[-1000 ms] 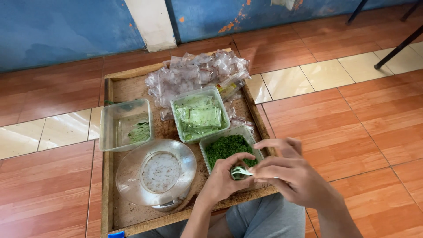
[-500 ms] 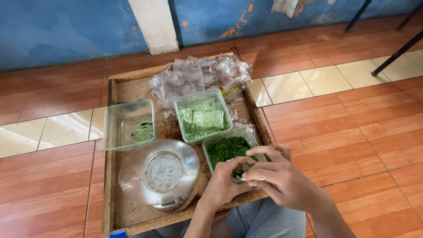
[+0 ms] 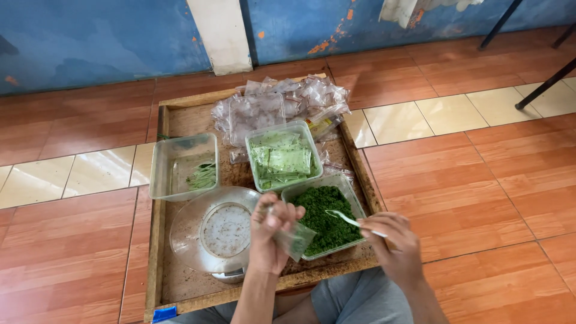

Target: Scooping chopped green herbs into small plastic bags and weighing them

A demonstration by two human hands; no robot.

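My left hand (image 3: 270,237) pinches a small clear plastic bag (image 3: 294,239) with some green powder in it, held over the near edge of a clear tub of dark green powder (image 3: 327,217). My right hand (image 3: 393,245) grips a small white spoon (image 3: 348,219) whose bowl points left over that tub. Left of my hands stands a kitchen scale with a clear bowl (image 3: 216,233) on top. Farther back is a tub of filled green packets (image 3: 283,156) and a nearly empty tub (image 3: 183,165).
Everything sits in a shallow wooden tray (image 3: 157,258) on a tiled floor. A heap of empty clear bags (image 3: 282,105) lies at the tray's far end. A blue wall runs behind, and dark furniture legs (image 3: 543,81) stand at the far right.
My hands have drawn apart. The left one has lifted the small bag up and to the left, and the right one has pulled the spoon back to the right of the tub.
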